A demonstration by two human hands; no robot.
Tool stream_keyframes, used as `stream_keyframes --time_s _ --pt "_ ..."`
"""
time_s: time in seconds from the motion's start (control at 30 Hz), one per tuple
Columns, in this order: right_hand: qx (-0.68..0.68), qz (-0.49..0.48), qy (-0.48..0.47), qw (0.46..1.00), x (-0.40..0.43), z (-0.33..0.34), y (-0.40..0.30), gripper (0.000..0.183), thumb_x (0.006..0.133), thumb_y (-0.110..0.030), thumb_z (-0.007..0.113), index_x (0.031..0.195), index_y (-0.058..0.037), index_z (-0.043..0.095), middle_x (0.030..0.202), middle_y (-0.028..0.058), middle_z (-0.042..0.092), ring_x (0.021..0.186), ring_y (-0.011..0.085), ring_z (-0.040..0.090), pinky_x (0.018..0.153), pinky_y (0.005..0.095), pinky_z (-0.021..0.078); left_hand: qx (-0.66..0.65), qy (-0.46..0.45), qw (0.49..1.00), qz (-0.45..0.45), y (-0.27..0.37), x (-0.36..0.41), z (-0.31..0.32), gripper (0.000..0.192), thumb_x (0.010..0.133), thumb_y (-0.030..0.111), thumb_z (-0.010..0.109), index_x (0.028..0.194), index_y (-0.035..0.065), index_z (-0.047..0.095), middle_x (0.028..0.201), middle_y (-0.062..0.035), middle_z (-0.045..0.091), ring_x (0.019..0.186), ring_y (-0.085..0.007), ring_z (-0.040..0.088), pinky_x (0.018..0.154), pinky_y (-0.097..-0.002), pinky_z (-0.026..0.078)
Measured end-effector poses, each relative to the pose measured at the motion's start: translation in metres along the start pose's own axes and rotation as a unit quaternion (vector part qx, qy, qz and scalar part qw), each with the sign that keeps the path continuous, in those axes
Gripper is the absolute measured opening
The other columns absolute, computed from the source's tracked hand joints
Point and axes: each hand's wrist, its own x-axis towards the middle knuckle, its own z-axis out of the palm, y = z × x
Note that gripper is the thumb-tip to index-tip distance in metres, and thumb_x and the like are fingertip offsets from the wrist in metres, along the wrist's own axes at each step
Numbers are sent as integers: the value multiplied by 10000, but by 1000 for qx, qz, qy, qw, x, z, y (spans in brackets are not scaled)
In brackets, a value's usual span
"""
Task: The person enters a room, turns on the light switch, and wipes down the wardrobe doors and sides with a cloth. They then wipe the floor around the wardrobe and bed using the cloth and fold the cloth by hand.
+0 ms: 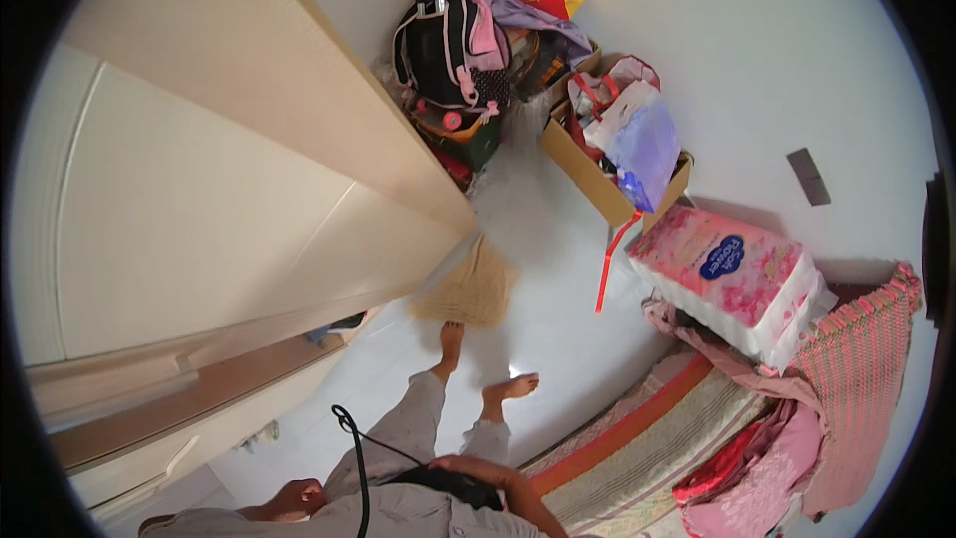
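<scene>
My left hand (300,499) hangs beside my grey trousers with its fingers curled; nothing shows in it, though its palm side is partly hidden. Across my waist, my right hand (457,465) grips the upper edge of a black pouch (441,484), which my forearm partly covers. A black cable (361,463) runs up from my front and loops near my left thigh. Below me a tan cloth (467,291) lies on the floor, the toes of my bare left foot (451,344) at its near edge. My right foot (515,386) stands on bare floor.
A pale wardrobe (209,187) with an open drawer (202,381) rises at left. Ahead are a black-and-pink trolley backpack (433,52), a filled cardboard box (582,164) and a trailing red ribbon (614,261). At right sit a pink tissue pack (724,261) and a bed (642,448).
</scene>
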Motion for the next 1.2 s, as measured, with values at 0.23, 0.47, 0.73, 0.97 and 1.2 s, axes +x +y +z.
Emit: stream_keyframes --time_s 0.23,0.47,0.73,0.97,1.2 --pt "88 -111 156 977 -72 16 -14 593 987 -508 479 1346 -38 523 1326 71 545 1249 164 472 1076 316 352 27 -85 993 76 126 41 49 295 888 182 716 1150 82 625 946 -12 595 876 -113 561 780 -265 469" --pt "248 -193 312 897 -145 89 107 678 967 -402 577 1510 -101 304 1356 39 492 1199 118 475 1016 255 356 199 -91 967 128 183 82 79 289 865 278 738 1008 63 607 779 -46 603 675 -145 562 624 -304 451" --pt "54 -358 428 828 -100 112 76 808 817 -28 747 1496 -114 317 1447 106 423 1361 225 388 1115 326 309 184 -169 960 125 191 81 65 365 904 257 696 1168 20 611 957 -123 682 867 -143 623 782 -286 489" --pt "-186 -268 379 866 -89 124 -64 784 837 -169 767 1487 -125 331 1315 149 489 1227 277 505 1055 362 375 168 -137 962 167 177 -3 17 366 915 114 623 1261 9 568 1132 -137 661 1007 -199 608 891 -340 479" --pt "-368 -117 163 908 -32 140 -139 777 869 -372 707 1501 -143 317 1140 258 540 1011 387 564 904 394 442 289 -224 931 10 126 -60 -5 307 905 263 555 1130 65 623 1057 -212 677 990 -362 645 845 -415 503"
